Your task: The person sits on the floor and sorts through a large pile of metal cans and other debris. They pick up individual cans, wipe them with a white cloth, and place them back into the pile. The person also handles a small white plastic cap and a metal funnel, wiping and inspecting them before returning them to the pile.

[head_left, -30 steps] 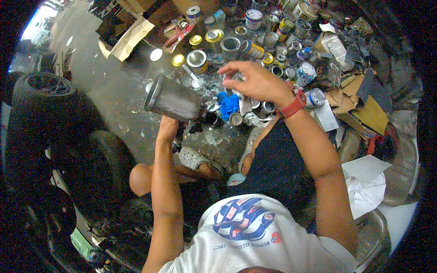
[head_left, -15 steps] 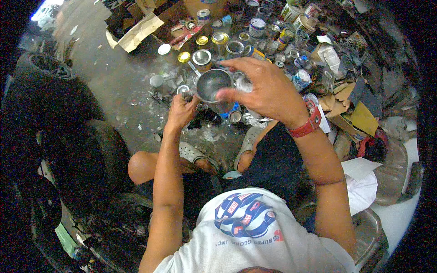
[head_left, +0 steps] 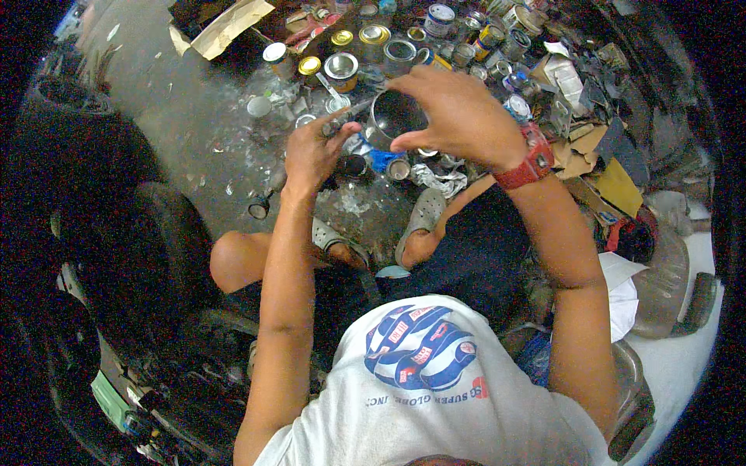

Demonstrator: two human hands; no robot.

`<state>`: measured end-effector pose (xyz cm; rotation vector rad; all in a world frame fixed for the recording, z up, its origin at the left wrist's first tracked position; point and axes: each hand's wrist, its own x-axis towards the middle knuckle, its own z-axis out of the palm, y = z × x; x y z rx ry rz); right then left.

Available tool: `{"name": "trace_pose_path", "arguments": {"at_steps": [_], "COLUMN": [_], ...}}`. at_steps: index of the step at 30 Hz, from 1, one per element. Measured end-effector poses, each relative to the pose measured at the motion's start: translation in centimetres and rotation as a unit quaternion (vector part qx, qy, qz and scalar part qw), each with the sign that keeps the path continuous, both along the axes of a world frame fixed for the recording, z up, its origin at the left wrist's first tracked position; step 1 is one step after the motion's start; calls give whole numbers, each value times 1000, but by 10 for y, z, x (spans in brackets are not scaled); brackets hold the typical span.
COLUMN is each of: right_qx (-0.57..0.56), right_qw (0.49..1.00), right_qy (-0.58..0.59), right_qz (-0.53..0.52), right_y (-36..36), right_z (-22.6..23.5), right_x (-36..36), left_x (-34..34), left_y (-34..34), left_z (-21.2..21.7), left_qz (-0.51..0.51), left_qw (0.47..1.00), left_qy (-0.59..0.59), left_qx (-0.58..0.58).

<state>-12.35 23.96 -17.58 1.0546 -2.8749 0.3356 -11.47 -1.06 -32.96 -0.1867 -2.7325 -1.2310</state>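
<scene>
My right hand (head_left: pixel 466 116), with a red watch on its wrist, grips an open round metal can (head_left: pixel 398 116) between thumb and fingers. The can is tilted and its inside looks dark. Just left of it my left hand (head_left: pixel 315 151) is raised with thumb and forefinger close together. Something small and greyish shows at those fingers, too blurred to name. The left fingertips are apart from the can's rim. On the floor beyond stand an open can (head_left: pixel 341 67) and a yellow-rimmed can (head_left: pixel 374 34), with a pale flat stick (head_left: pixel 328 85) near the first.
Several more cans and jars, among them a white-labelled can (head_left: pixel 440 20), crowd the far floor. Torn cardboard (head_left: pixel 233 27) lies far left, more cardboard (head_left: pixel 614 190) at right. Dark tyres are at left. Crumpled foil-like sheet (head_left: pixel 440 180) and a blue crumpled piece (head_left: pixel 382 161) lie before my feet.
The can in my right hand has moved right and turned, its inside now darker. My left hand has risen a little and its fingers point more toward the can. The whole view has shifted slightly.
</scene>
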Motion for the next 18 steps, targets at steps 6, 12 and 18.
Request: {"name": "trace_pose_path", "arguments": {"at_steps": [6,12,18], "right_qx": [-264,-376,-365], "right_qw": [926,828,726], "right_qy": [-190,-413,-581], "right_qz": [-191,-54,-46], "right_y": [54,60,42], "right_z": [-30,-106,-114], "right_x": [-35,-26,-5], "left_x": [-13,-18,-16], "left_y": [-5,-15,-8], "left_z": [-4,-40,-37], "left_qz": [25,-67,-92], "left_qw": [987,937,903], "left_qy": [-106,-181,-267], "left_qx": [122,291,325]}}
